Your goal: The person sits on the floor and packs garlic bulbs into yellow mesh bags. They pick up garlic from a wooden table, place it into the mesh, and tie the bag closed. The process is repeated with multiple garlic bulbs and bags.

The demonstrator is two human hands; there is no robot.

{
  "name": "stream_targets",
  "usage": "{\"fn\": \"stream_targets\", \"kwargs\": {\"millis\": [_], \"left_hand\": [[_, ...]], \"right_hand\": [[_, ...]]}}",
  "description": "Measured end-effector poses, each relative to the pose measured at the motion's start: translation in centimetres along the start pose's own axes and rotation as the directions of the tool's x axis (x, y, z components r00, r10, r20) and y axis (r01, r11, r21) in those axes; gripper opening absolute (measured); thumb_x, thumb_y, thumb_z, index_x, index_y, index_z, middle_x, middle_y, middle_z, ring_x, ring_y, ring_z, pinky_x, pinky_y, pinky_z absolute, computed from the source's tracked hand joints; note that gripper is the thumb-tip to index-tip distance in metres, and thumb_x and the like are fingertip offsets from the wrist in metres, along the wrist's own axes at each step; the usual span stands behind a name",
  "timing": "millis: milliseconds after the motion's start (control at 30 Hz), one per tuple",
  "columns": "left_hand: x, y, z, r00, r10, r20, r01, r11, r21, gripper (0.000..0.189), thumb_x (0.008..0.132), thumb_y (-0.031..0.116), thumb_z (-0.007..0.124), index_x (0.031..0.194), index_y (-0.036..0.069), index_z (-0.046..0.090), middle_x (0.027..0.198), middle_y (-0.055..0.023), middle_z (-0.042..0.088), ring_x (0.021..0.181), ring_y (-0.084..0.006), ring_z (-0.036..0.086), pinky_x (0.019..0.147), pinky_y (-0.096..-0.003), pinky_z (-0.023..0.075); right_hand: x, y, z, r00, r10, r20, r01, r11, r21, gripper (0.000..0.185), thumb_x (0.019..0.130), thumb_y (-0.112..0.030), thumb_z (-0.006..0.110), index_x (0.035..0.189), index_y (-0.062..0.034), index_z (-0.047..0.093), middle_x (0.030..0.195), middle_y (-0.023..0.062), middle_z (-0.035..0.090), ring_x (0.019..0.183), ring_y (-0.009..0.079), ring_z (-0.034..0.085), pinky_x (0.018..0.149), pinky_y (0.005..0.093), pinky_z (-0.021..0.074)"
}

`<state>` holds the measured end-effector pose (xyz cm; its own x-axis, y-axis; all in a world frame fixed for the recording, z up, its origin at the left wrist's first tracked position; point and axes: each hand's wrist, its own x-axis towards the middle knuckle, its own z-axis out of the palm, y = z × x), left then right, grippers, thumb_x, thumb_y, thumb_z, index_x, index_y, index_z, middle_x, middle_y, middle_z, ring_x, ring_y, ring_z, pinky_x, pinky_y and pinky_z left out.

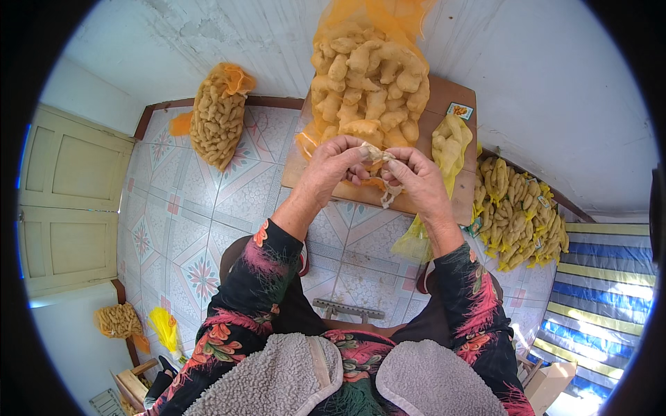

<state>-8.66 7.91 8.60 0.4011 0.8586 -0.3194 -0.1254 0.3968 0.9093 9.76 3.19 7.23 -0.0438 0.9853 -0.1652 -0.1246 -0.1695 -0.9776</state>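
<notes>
My left hand (338, 158) and my right hand (414, 169) meet above the near edge of a brown tabletop (317, 177). Between their fingertips they pinch a small, pale, crumpled piece (375, 153); whether it is cloth, film or root peel cannot be told. A whitish strip (391, 194) dangles below the fingers of my right hand. Just beyond both hands stands a large orange mesh sack (372, 86) full of ginger roots, its lower front partly hidden by my hands. To the right, a yellow net bag (449, 143) with some ginger lies on the tabletop.
A printed label card (460, 110) lies at the tabletop's right corner. Filled yellow net bags (520, 208) are heaped on the floor at right, near a striped tarp (598, 291). Another ginger sack (218, 119) stands at left. Yellow netting (165, 328) and a smaller sack (117, 321) sit lower left.
</notes>
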Motion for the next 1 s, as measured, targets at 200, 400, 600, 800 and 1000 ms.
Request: {"fn": "stream_targets", "kwargs": {"millis": [200,400,600,800,1000], "left_hand": [[-0.13,0.03,0.10,1.000,-0.002,-0.003,0.002,1.000,0.009,0.025,0.088,0.023,0.060,0.101,0.002,0.057,0.086,-0.0045,0.062,0.066,-0.0103,0.060,0.061,-0.0234,0.0487],[-0.10,-0.19,0.12,0.999,0.029,0.041,-0.033,0.995,0.095,0.029,0.089,0.027,0.061,0.102,0.001,0.059,0.084,-0.0032,0.063,0.066,-0.0087,0.058,0.060,-0.0218,0.0468],[-0.18,-0.22,0.06,0.995,-0.002,0.104,-0.001,0.999,0.032,0.029,0.089,0.026,0.063,0.104,0.001,0.059,0.083,-0.0023,0.063,0.064,-0.0090,0.060,0.060,-0.0220,0.0475],[-0.28,-0.16,0.13,0.992,0.009,0.126,-0.024,0.993,0.119,0.029,0.088,0.024,0.064,0.106,0.001,0.058,0.085,-0.0026,0.063,0.065,-0.0091,0.059,0.059,-0.0215,0.0471],[0.01,-0.54,-0.07,0.982,0.126,0.138,-0.138,0.987,0.081,0.030,0.084,0.015,0.067,0.109,0.001,0.058,0.095,-0.0034,0.063,0.080,-0.0090,0.059,0.067,-0.0218,0.0480]], "right_hand": [[0.05,0.09,-0.19,0.999,0.040,-0.018,-0.038,0.995,0.096,0.023,0.092,-0.016,0.057,0.109,0.0000,0.060,0.086,0.0018,0.063,0.076,0.0070,0.059,0.069,0.0220,0.0483],[-0.09,-0.14,0.33,0.996,-0.093,0.019,0.092,0.996,0.010,0.027,0.090,-0.019,0.062,0.109,0.0005,0.061,0.087,0.0015,0.063,0.075,0.0060,0.058,0.067,0.0201,0.0482],[-0.08,-0.46,0.32,1.000,0.019,0.007,-0.020,0.993,0.116,0.030,0.086,-0.020,0.068,0.106,0.0015,0.061,0.085,-0.0013,0.061,0.072,0.0037,0.053,0.064,0.0182,0.0451],[0.05,-0.12,0.25,1.000,-0.012,0.027,0.013,0.999,-0.032,0.028,0.087,-0.022,0.067,0.104,0.0006,0.062,0.085,0.0002,0.062,0.072,0.0043,0.055,0.062,0.0186,0.0457],[0.03,-0.11,0.00,0.995,0.098,0.022,-0.100,0.963,0.250,0.025,0.091,-0.023,0.061,0.105,-0.0018,0.060,0.084,0.0030,0.063,0.072,0.0084,0.061,0.064,0.0221,0.0502]]}}
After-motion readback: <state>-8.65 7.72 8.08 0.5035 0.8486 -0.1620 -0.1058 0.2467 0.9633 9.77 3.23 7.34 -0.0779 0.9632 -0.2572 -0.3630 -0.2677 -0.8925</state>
